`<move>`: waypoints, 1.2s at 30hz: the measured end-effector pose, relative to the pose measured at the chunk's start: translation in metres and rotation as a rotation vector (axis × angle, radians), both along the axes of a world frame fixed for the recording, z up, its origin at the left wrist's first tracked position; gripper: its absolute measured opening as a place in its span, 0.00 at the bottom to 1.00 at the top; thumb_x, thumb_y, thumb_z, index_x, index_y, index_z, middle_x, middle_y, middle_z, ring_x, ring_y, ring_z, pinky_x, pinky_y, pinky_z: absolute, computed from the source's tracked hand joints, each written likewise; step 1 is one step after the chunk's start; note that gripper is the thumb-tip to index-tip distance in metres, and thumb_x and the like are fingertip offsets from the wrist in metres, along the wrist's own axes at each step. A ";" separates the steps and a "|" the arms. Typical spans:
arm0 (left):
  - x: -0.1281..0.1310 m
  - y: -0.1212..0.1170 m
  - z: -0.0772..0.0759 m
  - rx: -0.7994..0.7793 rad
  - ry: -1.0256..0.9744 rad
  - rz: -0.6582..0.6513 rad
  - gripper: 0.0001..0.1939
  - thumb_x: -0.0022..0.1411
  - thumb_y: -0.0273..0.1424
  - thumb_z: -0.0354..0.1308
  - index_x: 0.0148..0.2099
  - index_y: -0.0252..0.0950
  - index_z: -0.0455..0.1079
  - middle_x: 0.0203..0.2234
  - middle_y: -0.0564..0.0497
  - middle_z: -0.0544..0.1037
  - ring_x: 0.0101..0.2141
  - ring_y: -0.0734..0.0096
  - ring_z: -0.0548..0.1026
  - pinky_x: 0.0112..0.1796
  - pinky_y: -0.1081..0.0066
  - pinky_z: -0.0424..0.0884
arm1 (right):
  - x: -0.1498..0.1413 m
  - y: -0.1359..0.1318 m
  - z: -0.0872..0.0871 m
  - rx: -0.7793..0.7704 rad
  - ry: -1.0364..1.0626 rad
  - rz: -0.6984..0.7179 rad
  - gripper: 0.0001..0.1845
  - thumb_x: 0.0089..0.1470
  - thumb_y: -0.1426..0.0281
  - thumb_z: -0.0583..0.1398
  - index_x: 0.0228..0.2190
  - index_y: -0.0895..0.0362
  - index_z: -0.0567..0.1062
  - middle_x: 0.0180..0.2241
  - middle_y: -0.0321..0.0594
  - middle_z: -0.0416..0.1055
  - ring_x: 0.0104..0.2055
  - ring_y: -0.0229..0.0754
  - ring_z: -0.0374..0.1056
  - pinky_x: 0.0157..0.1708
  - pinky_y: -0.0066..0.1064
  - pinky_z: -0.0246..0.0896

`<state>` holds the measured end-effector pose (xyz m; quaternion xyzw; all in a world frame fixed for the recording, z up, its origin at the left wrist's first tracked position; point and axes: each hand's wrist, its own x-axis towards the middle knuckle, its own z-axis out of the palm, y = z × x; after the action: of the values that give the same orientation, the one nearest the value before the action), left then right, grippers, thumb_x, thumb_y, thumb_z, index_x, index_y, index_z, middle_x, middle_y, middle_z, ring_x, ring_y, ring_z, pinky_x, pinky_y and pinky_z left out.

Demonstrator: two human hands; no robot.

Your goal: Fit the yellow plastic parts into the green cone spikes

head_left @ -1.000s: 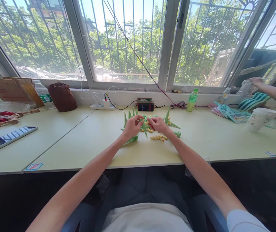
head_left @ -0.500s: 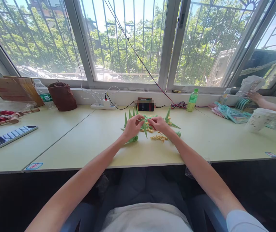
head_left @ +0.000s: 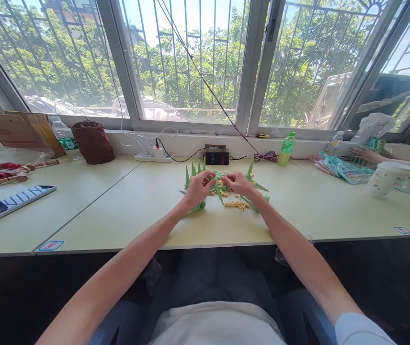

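Note:
At the middle of the table, my left hand pinches a long green pointed cone, its tip slanting down toward me. Close on the other side, my right hand has its fingertips pressed together by the cone's upper end; whatever they hold is too small to make out. Several green cones stand upright behind my left hand, and another green cone rises behind my right. Small yellow pieces lie in a loose pile below my right hand. A green rolled piece rests beside my left wrist.
Behind the hands stands a phone with a dark screen. A green bottle is at back right, near a white cup. Another person's hand touches teal items at far right. A large phone lies at left.
The green cone's lower tip has swung slightly to the right, while both my hands stay nearly in place. At far right the other person's hand has moved left and down.

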<state>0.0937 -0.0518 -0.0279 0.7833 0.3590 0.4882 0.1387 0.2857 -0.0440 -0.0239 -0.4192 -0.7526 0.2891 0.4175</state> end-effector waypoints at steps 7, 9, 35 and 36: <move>0.000 0.000 -0.001 -0.001 -0.005 -0.006 0.09 0.62 0.35 0.55 0.42 0.37 0.71 0.30 0.52 0.76 0.29 0.74 0.72 0.31 0.74 0.69 | 0.000 0.001 -0.001 0.012 0.017 -0.011 0.27 0.54 0.49 0.56 0.19 0.58 0.67 0.12 0.32 0.59 0.15 0.31 0.53 0.18 0.26 0.50; 0.000 0.000 -0.001 0.002 -0.009 0.004 0.09 0.62 0.35 0.55 0.42 0.37 0.71 0.30 0.52 0.76 0.28 0.74 0.71 0.30 0.74 0.68 | -0.001 -0.002 0.001 -0.001 0.033 0.002 0.25 0.53 0.50 0.57 0.21 0.58 0.69 0.14 0.32 0.62 0.16 0.32 0.55 0.18 0.26 0.51; -0.001 -0.004 0.003 -0.027 0.019 0.013 0.10 0.62 0.36 0.53 0.43 0.38 0.71 0.30 0.52 0.75 0.25 0.75 0.68 0.28 0.74 0.67 | -0.006 0.002 -0.008 -0.005 -0.011 0.055 0.27 0.57 0.49 0.52 0.17 0.55 0.61 0.14 0.31 0.55 0.15 0.32 0.50 0.17 0.27 0.47; -0.001 -0.003 0.003 -0.023 0.022 0.018 0.10 0.62 0.36 0.54 0.42 0.38 0.71 0.29 0.52 0.75 0.25 0.75 0.68 0.28 0.74 0.66 | -0.006 0.002 -0.008 -0.019 -0.003 0.062 0.27 0.57 0.49 0.52 0.18 0.55 0.62 0.14 0.31 0.55 0.15 0.32 0.51 0.16 0.27 0.47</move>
<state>0.0926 -0.0550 -0.0253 0.7836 0.3732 0.4768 0.1392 0.2798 -0.0419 -0.0322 -0.4002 -0.7631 0.3082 0.4032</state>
